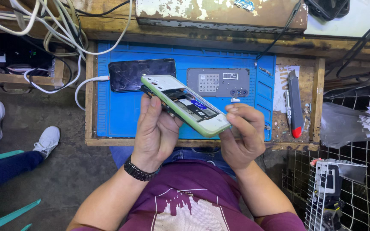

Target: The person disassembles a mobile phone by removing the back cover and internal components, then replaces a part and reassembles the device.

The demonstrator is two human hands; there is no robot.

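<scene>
Two hands [155, 132] [243, 139], one opened phone [185, 105]

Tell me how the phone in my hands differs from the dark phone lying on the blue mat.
The opened phone is held tilted in both the left hand and the right hand; the dark phone lies flat on the blue mat. The opened phone has a pale green-white frame with its inner parts exposed; the dark phone shows a closed, glossy black face. A white cable reaches the dark phone's end; none reaches the opened phone. Both are slim rectangular handsets.

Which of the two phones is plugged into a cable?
The dark phone lying flat on the blue mat, with a white cable in its end; the opened one is hand-held, cable-free.
</scene>
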